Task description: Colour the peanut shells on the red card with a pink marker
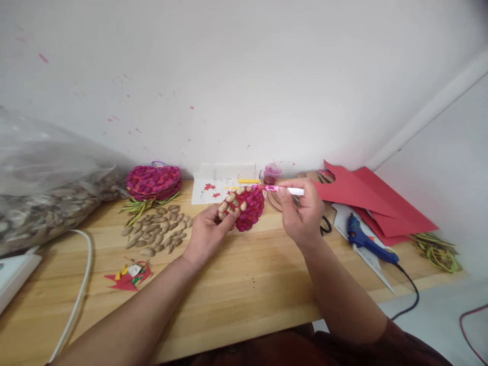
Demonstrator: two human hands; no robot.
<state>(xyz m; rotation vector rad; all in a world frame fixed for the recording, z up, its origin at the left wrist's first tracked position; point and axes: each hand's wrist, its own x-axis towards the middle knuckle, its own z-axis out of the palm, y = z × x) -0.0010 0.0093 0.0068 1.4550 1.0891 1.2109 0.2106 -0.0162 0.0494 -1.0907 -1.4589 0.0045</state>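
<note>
My left hand (209,229) is closed on the left edge of a round peanut-covered piece (249,209), held above the wooden table. Its right part is painted magenta, while peanuts on the left are bare tan over red. In my right hand (303,213) is a slim brush (295,191) with a white handle end and a pink front, its tip at the upper edge of the piece. Behind them stands a small clear cup (272,173) with magenta paint inside. Loose peanuts (158,231) lie to the left of my left hand.
At the left are a large bag of peanuts (41,188), a white cable (82,284) and finished magenta pieces (153,182). A blue glue gun (369,244) and red sheets (377,198) lie right. White paper (202,195) rests near the wall; red scraps (122,282) lie front left.
</note>
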